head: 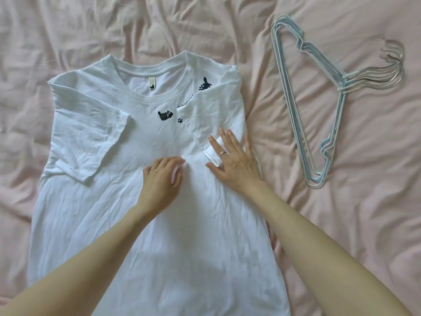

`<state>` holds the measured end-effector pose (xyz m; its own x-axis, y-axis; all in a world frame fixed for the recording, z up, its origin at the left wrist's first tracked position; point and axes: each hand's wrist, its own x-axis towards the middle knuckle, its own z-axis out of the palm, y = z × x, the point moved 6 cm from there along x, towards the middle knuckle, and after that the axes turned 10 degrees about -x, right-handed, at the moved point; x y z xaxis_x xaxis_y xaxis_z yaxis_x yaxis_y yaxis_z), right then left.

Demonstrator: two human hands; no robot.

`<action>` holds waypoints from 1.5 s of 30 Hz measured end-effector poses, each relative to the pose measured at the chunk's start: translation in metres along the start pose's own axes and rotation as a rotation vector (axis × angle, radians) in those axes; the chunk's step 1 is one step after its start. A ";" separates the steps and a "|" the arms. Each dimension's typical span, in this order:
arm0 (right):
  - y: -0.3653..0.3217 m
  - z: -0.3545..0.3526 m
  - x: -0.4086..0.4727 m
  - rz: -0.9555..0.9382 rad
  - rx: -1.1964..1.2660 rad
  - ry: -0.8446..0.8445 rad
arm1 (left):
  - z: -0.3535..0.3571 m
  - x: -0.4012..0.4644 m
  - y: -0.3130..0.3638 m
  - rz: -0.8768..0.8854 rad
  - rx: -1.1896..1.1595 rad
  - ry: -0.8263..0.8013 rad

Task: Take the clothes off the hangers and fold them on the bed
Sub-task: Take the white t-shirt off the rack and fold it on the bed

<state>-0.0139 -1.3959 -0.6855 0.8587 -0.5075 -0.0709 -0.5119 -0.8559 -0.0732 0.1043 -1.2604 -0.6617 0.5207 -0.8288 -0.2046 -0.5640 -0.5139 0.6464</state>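
All I get from the head camera is the bed [355, 201], which fills my view edge to edge. It is covered by a pale pink sheet [79, 30], heavily rumpled, with soft creases running across it on every side and deeper folds toward the top middle. The light is soft and even, daylight-like, throwing only faint shadows in the wrinkles. I can't make out any wall, floor, window or other furniture from this angle.

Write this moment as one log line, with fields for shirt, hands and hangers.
white T-shirt: flat on bed, both sleeves folded in | left hand: on shirt | right hand: flat on right sleeve | hangers: stacked beside shirt
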 end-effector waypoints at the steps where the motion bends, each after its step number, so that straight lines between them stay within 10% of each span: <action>1: 0.000 0.000 0.001 -0.017 -0.001 0.005 | -0.002 0.008 -0.002 -0.094 -0.121 0.048; 13: 0.034 -0.009 0.016 0.174 0.300 0.053 | 0.006 0.135 0.006 -0.645 -0.710 0.208; 20: 0.037 0.004 0.012 0.146 0.148 0.133 | -0.018 0.108 0.009 -0.296 -0.780 0.369; 27: 0.092 -0.052 0.124 0.417 0.602 0.345 | -0.015 0.133 -0.013 -0.659 -0.835 0.194; 36: 0.109 -0.036 0.177 0.505 0.729 -0.203 | -0.010 0.136 -0.011 -0.474 -0.471 -0.009; 45: 0.114 -0.023 0.182 0.614 0.939 -0.281 | -0.014 0.121 -0.029 -0.573 -1.091 0.110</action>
<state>0.0847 -1.5885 -0.6842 0.4840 -0.6715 -0.5611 -0.7583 -0.0018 -0.6519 0.1921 -1.3425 -0.6945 0.5973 -0.4951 -0.6309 0.5641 -0.2997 0.7694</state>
